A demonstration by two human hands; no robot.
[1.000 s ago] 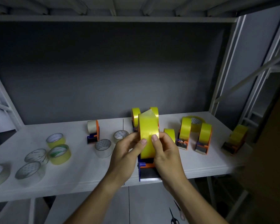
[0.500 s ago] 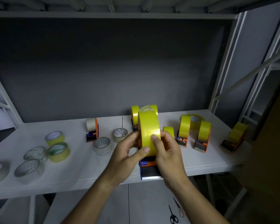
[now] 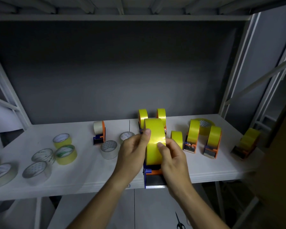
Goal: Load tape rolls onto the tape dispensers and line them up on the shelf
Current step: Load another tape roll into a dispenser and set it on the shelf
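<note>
Both my forearms reach forward and meet in front of me. My left hand (image 3: pixel 133 150) grips the tape roll (image 3: pixel 154 139) from the left, thumb up on its rim. My right hand (image 3: pixel 172 157) clasps it from the right, thumb pressed on its face.

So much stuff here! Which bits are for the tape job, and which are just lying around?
For the job:
- yellow tape roll held by left hand and right hand
- blue-and-orange dispenser
- loose rolls
- loaded dispensers
- shelf

Lying around:
- scissors
</note>
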